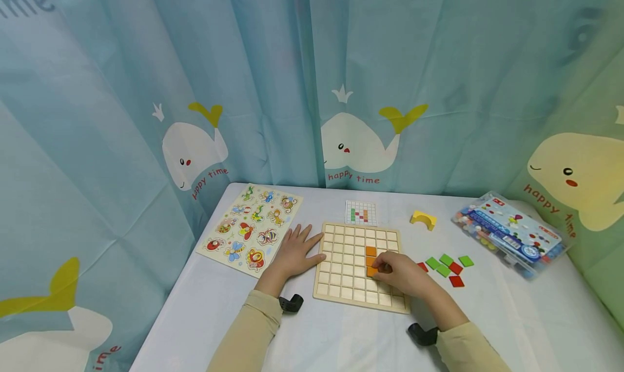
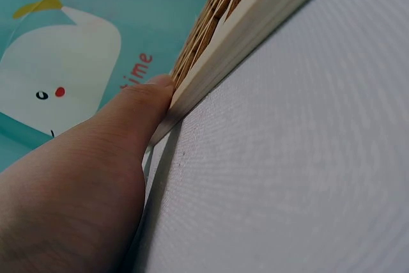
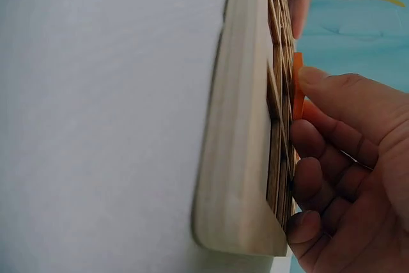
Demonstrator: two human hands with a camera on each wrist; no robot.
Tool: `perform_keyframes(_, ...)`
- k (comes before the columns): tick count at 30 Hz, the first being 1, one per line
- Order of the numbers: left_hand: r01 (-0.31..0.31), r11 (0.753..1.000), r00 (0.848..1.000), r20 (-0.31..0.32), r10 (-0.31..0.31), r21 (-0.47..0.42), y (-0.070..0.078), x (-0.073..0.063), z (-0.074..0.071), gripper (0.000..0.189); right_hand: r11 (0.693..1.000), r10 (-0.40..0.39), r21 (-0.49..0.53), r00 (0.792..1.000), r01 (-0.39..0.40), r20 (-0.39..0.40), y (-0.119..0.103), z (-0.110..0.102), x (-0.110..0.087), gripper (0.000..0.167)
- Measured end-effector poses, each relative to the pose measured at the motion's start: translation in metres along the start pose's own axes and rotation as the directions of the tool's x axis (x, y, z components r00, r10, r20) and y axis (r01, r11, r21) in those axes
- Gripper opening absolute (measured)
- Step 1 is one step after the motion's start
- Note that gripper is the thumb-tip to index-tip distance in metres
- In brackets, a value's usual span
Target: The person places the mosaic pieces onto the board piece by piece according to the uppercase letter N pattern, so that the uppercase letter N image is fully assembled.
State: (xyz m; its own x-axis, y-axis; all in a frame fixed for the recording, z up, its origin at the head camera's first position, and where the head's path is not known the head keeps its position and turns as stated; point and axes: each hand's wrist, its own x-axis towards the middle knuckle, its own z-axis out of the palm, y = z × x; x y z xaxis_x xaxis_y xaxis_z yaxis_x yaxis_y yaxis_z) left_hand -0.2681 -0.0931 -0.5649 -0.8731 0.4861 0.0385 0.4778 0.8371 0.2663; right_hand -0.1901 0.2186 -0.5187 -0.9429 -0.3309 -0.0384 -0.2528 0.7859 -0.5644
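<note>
A wooden grid board lies on the table in front of the person. The left hand rests flat with spread fingers at the board's left side; in the left wrist view its thumb touches the board's edge. Over the right part of the board, the right hand has curled fingers and pinches an orange square tile between thumb and index finger, low against the grid. Another orange tile sits in a cell just above, in the same column. The fingers partly cover the orange tiles below it.
Several green tiles and red tiles lie right of the board. Behind it are a pattern card and a yellow arch block. A plastic box stands at right, an insect picture board at left.
</note>
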Motion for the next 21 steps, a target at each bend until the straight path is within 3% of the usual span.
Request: perform_keyframes(21,0.009,1.0,1.0,0.005,-0.009,-0.002,-0.0002,0.0005,0.0015,0.07,0.999,0.042,-0.015,0.999,-0.041,0.012,-0.0029,0.0044,0.0015,0.014)
